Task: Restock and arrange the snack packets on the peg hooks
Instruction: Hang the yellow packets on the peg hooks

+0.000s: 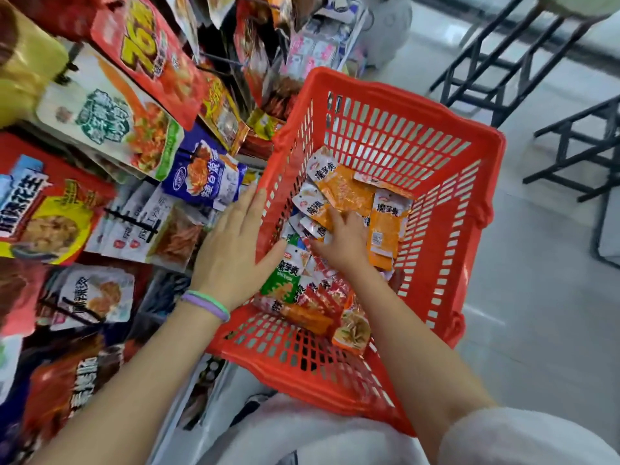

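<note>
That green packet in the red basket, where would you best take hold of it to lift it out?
Probably by its top edge, from above. The green packet lies flat against the basket wall nearest the left hand, its white top end exposed and its lower end among red packets. A pinch of thumb and fingers across that thin top seam should work.

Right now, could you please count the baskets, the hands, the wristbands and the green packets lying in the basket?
Basket: 1
Hands: 2, the left hand and the right hand
Wristbands on the left wrist: 2, a purple wristband and a green wristband
Green packet in the basket: 1
Total: 6
</note>
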`<state>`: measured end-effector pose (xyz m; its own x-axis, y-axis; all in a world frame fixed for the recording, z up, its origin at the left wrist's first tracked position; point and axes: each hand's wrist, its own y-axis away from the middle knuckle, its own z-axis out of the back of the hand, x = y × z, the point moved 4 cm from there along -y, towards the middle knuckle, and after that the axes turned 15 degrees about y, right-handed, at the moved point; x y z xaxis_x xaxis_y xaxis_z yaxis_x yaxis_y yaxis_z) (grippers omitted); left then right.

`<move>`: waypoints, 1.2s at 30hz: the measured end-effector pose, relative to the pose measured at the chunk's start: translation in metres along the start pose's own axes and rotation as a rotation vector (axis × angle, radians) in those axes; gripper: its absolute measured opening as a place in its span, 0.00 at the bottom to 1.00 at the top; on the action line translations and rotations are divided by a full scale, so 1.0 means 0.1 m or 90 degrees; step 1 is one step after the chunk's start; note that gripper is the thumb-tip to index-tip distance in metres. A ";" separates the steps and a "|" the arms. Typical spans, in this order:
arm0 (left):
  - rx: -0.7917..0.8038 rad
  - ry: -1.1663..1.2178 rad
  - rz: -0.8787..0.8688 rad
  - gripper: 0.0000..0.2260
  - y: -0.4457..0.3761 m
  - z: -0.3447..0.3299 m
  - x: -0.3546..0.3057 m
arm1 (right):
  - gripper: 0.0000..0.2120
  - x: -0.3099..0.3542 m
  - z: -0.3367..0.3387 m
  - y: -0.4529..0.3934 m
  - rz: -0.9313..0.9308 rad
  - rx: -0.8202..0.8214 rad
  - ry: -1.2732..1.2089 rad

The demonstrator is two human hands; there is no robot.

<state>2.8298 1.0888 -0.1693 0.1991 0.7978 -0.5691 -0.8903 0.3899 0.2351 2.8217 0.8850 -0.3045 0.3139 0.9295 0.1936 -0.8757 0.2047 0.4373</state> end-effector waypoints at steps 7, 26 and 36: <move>-0.004 0.012 -0.003 0.38 0.00 -0.02 0.04 | 0.10 0.05 0.31 -0.06 0.040 0.003 -0.082; -0.020 0.030 0.014 0.35 0.04 0.01 -0.01 | 0.37 0.28 -0.01 -0.01 -0.091 0.082 -0.191; -0.019 0.099 0.019 0.33 0.06 0.05 -0.01 | 0.17 0.13 0.42 0.24 -0.059 0.112 -0.622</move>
<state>2.8264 1.0925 -0.1637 0.1082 0.7274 -0.6776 -0.9070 0.3513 0.2323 2.8202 0.8896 -0.2545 0.6119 0.2351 0.7552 -0.7903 0.1413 0.5963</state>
